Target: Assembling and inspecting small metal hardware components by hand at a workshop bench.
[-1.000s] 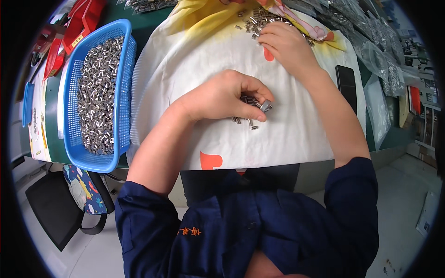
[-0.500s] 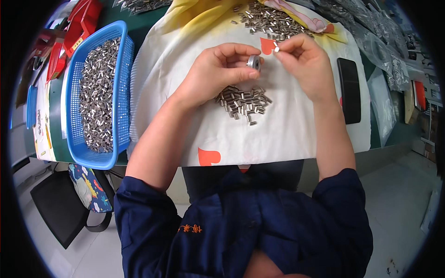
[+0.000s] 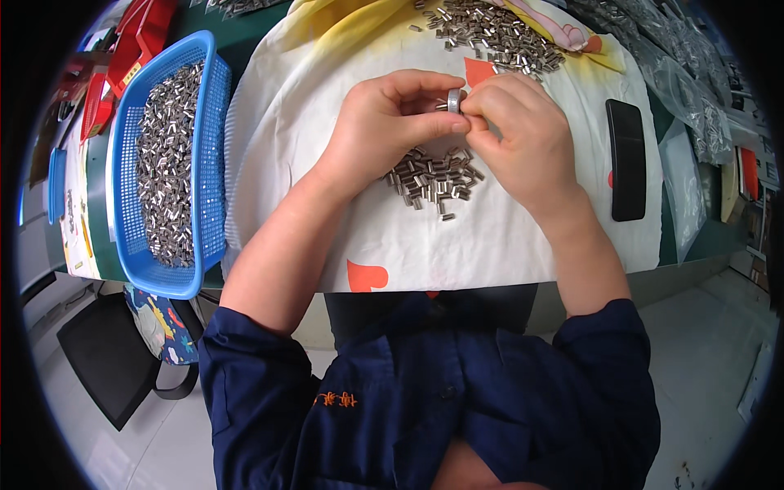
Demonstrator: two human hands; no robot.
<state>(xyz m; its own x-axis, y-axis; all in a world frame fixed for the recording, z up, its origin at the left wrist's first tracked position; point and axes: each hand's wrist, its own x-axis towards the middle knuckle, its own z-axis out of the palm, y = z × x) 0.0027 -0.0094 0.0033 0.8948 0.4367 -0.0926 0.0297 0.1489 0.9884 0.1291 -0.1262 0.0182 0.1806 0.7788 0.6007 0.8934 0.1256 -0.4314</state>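
My left hand (image 3: 388, 118) holds a thick steel ring (image 3: 454, 100) on edge between thumb and fingers, above the cloth. A short bit of metal (image 3: 441, 106) shows on the ring's left side. My right hand (image 3: 516, 122) is closed in a pinch against the ring's right face; what lies between its fingertips is hidden. Just below the hands, a small pile of short steel cylinders (image 3: 435, 178) rests on the white cloth (image 3: 490, 245). A larger heap of similar cylinders (image 3: 498, 37) lies at the far side, partly on the yellow part of the cloth.
On the left stands a blue plastic basket (image 3: 214, 155) full of small steel cylinders. Red bins (image 3: 139, 41) are behind it. A black phone (image 3: 627, 159) lies at the cloth's right edge, with clear plastic bags (image 3: 682, 90) beyond. A black chair (image 3: 106, 359) is at lower left.
My right hand has moved left, from holding a small bright cylinder apart from the ring to touching the ring. That cylinder is now out of sight. The left hand still grips the ring.
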